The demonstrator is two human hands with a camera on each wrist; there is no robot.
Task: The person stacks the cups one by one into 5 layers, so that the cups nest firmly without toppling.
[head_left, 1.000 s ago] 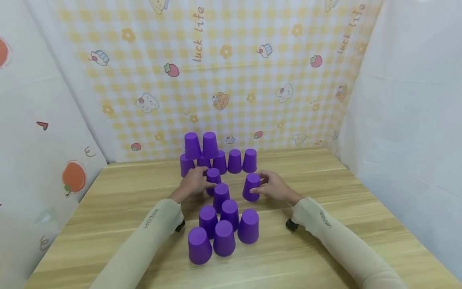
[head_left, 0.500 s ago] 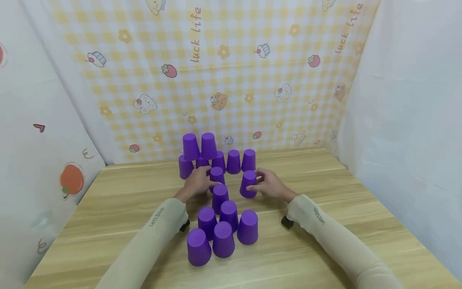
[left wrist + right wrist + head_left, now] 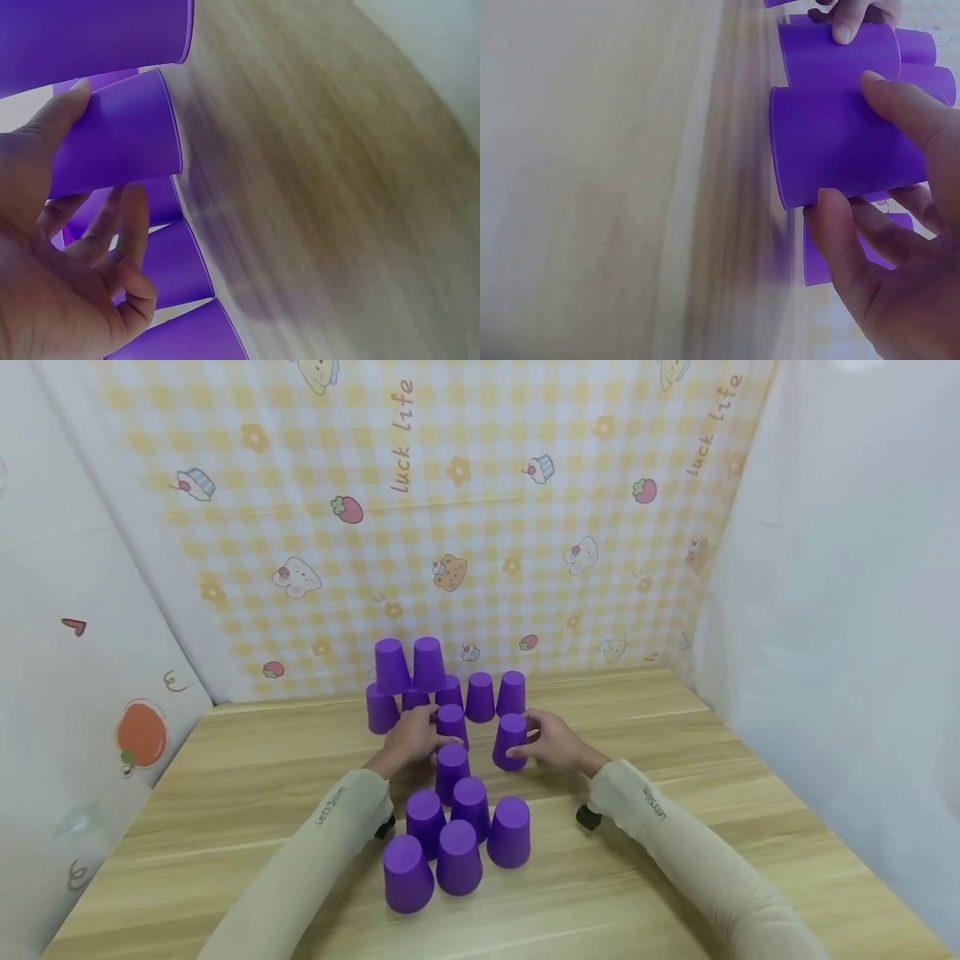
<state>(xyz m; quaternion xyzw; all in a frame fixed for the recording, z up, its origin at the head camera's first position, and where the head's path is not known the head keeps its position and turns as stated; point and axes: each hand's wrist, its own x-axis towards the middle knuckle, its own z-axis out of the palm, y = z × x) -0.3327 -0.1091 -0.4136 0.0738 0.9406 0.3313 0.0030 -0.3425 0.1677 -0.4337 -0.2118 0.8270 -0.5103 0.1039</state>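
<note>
My left hand (image 3: 411, 737) grips an upside-down purple cup (image 3: 452, 723) from its left side, thumb toward me and fingers behind it. In the left wrist view the thumb (image 3: 64, 112) lies on that cup's wall, with other cups behind the fingers. To the right, my right hand (image 3: 557, 743) holds a second purple cup (image 3: 510, 745) between thumb and fingers; the right wrist view shows this cup (image 3: 832, 142) with its rim close to the table. A gap separates the two held cups. Just in front of the left one stands another purple cup (image 3: 452, 775).
Behind the hands is a row of several upside-down cups (image 3: 480, 697), with two cups (image 3: 428, 665) stacked on its left part. Several more cups (image 3: 459, 857) stand nearer me on the wooden table (image 3: 645, 893). A checked cloth (image 3: 480, 527) hangs behind.
My left hand has shifted its cup to the right and slightly back. My right hand has moved its cup slightly left and back, so the two held cups are closer together.
</note>
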